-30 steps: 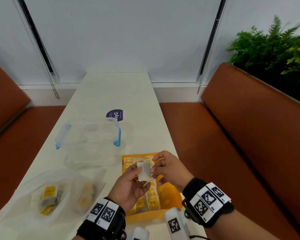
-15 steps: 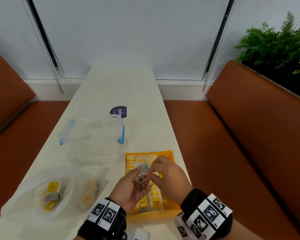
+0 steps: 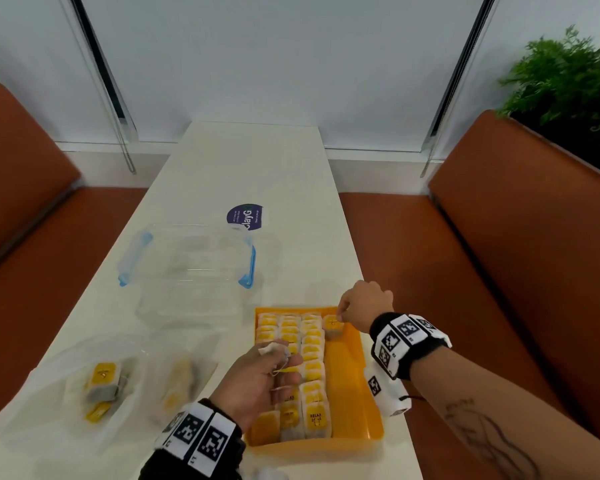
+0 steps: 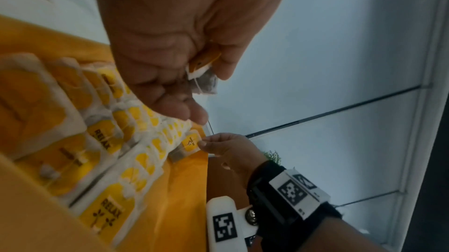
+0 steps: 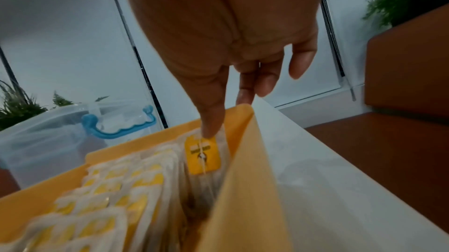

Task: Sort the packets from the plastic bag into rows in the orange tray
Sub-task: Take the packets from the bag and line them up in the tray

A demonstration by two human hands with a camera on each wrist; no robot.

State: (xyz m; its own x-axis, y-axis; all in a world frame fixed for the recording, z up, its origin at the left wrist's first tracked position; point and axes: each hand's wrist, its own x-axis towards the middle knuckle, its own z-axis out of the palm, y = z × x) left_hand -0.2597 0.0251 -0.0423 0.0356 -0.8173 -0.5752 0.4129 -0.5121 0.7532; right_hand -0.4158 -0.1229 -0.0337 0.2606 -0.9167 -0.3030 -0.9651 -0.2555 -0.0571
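The orange tray (image 3: pixel 349 393) near the table's front edge holds three rows of yellow-labelled tea packets (image 3: pixel 312 368). My right hand (image 3: pixel 338 317) pinches the top of one packet (image 3: pixel 332 325) standing at the tray's far right corner, the first of a new row (image 5: pixel 203 155). My left hand (image 3: pixel 281 355) hovers over the tray's left rows and grips another packet (image 4: pixel 203 72) between thumb and fingers, its string dangling. The clear plastic bag (image 3: pixel 59 393) lies at the left with a few packets (image 3: pixel 103 382) inside.
A clear lidded container with blue clips (image 3: pixel 187 258) stands just behind the tray and bag, and a purple sticker (image 3: pixel 245 216) lies behind it. Orange benches (image 3: pixel 516 289) flank the narrow white table (image 3: pixel 253 161); a plant (image 3: pixel 568 74) is at the far right.
Both hands were together on a packet above the tray. My right hand has moved to the tray's far right corner with one packet; my left hand stays back holding another.
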